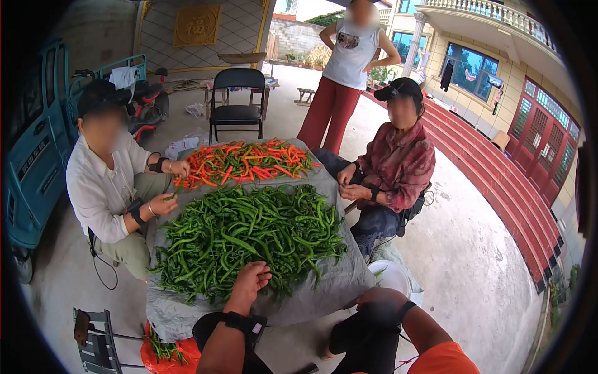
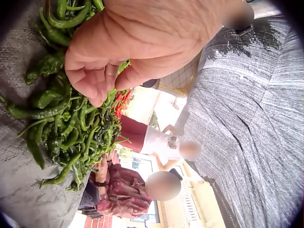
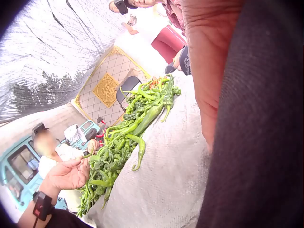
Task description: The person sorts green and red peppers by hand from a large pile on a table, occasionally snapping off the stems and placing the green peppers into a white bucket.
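Nearest the camera: my left forearm (image 1: 224, 349) and right forearm (image 1: 428, 324), rising from the bottom edge. Left to right from there. Red bag (image 1: 192, 352) low at my left, green peppers inside. My left hand (image 1: 250, 282) is at the near edge of the green pepper heap (image 1: 255, 227), on a grey cloth (image 1: 311, 305); fingers loosely bent, close together, no pepper visible in them. Handling estimate: each pod light, firm but bendable, glossy skin slightly slippery; thin tips probably snap, curved pods likely tangle. Best hold: pinch just below the stem, ease one free. My right hand (image 3: 209, 66) is beside dark cloth (image 3: 261, 123); finger state, cannot tell. White bucket (image 1: 390, 277) near it.
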### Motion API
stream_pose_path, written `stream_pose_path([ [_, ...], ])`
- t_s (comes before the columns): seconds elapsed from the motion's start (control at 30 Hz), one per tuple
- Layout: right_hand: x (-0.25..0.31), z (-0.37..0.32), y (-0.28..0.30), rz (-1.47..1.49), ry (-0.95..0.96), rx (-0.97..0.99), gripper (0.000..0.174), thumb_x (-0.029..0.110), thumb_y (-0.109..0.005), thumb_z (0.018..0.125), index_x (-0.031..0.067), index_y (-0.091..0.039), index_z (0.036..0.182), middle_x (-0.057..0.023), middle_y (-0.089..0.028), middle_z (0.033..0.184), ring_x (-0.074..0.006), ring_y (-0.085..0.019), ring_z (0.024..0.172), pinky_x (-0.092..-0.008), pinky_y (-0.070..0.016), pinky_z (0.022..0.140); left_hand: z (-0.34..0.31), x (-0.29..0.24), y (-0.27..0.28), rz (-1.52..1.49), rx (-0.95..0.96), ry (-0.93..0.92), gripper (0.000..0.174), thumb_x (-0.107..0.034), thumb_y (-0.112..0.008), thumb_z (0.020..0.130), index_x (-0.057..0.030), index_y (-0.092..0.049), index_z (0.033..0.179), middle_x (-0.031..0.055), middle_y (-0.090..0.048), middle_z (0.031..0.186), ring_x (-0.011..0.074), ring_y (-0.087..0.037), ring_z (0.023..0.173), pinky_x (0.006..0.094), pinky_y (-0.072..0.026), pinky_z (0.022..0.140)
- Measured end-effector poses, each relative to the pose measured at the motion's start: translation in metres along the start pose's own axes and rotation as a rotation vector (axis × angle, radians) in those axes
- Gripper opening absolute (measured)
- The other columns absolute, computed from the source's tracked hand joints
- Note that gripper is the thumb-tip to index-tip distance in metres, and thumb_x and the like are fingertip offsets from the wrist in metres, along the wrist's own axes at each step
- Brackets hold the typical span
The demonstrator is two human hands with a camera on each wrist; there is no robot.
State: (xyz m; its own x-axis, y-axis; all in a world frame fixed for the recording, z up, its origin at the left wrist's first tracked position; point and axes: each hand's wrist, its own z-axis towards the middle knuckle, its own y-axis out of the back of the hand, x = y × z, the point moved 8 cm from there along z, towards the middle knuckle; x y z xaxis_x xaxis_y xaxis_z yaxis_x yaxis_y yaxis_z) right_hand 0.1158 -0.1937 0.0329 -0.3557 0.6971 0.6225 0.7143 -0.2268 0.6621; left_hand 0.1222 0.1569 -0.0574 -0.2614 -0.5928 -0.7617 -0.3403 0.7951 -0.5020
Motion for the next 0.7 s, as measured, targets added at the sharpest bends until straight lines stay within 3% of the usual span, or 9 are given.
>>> stream_pose_path([
  [0.07, -0.007, 0.003, -0.001, 0.018, -0.03, 0.015, 0.021, 0.016, -0.054, 0.088, 0.0057, -0.066, 0.101, -0.0079, -0.066, 0.099, -0.0205, -0.062, 0.094, -0.0301, -0.045, 0.087, 0.001, 0.001, 0.001, -0.002, -0.001, 0.0, 0.017, -0.015, -0.051, 0.09, -0.0077, -0.055, 0.105, 0.006, -0.064, 0.094, 0.0162, -0.063, 0.076, 0.0285, -0.0501, 0.064],
  [0.13, -0.016, 0.008, -0.002, 0.066, -0.105, 0.041, 0.036, 0.034, -0.048, 0.092, 0.0074, -0.071, 0.096, -0.0028, -0.07, 0.096, -0.0151, -0.063, 0.094, -0.0268, -0.0419, 0.09, 0.002, 0.002, 0.002, 0.002, -0.001, 0.005, 0.017, -0.015, -0.051, 0.09, -0.0078, -0.055, 0.105, 0.006, -0.064, 0.094, 0.0162, -0.063, 0.076, 0.0286, -0.05, 0.064],
  [0.37, 0.004, -0.004, 0.006, 0.08, -0.01, -0.064, 0.035, 0.034, -0.049, 0.092, 0.0072, -0.071, 0.096, -0.003, -0.07, 0.096, -0.0154, -0.062, 0.094, -0.0268, -0.0417, 0.089, 0.005, 0.003, 0.003, 0.009, -0.001, 0.003, 0.018, -0.015, -0.051, 0.09, -0.0083, -0.055, 0.106, 0.0061, -0.063, 0.095, 0.0164, -0.062, 0.076, 0.0291, -0.0497, 0.064],
  [0.5, -0.005, 0.001, 0.002, 0.05, 0.0, -0.007, 0.036, 0.034, -0.048, 0.093, 0.0067, -0.071, 0.097, -0.0034, -0.069, 0.096, -0.0159, -0.062, 0.095, -0.0268, -0.041, 0.09, 0.003, 0.002, 0.001, 0.005, 0.01, -0.002, 0.019, -0.015, -0.051, 0.09, -0.0078, -0.055, 0.107, 0.0065, -0.063, 0.096, 0.0151, -0.063, 0.075, 0.0271, -0.0496, 0.063],
  [0.63, -0.032, 0.014, -0.007, 0.123, -0.117, 0.088, 0.036, 0.034, -0.048, 0.093, 0.006, -0.07, 0.097, -0.0037, -0.069, 0.097, -0.0163, -0.062, 0.095, -0.0269, -0.0411, 0.09, 0.002, 0.001, 0.002, 0.014, 0.005, -0.004, 0.018, -0.016, -0.051, 0.091, -0.0084, -0.056, 0.106, 0.0058, -0.064, 0.095, 0.0163, -0.062, 0.077, 0.0288, -0.0497, 0.064],
  [0.7, -0.018, 0.009, -0.002, 0.072, 0.006, 0.025, 0.036, 0.034, -0.048, 0.093, 0.0059, -0.071, 0.097, -0.0037, -0.069, 0.096, -0.0161, -0.062, 0.095, -0.027, -0.0414, 0.09, 0.003, 0.001, 0.002, 0.015, 0.002, -0.006, 0.018, -0.018, -0.051, 0.091, -0.0084, -0.056, 0.106, 0.0056, -0.064, 0.095, 0.0162, -0.062, 0.077, 0.0287, -0.0496, 0.064],
])
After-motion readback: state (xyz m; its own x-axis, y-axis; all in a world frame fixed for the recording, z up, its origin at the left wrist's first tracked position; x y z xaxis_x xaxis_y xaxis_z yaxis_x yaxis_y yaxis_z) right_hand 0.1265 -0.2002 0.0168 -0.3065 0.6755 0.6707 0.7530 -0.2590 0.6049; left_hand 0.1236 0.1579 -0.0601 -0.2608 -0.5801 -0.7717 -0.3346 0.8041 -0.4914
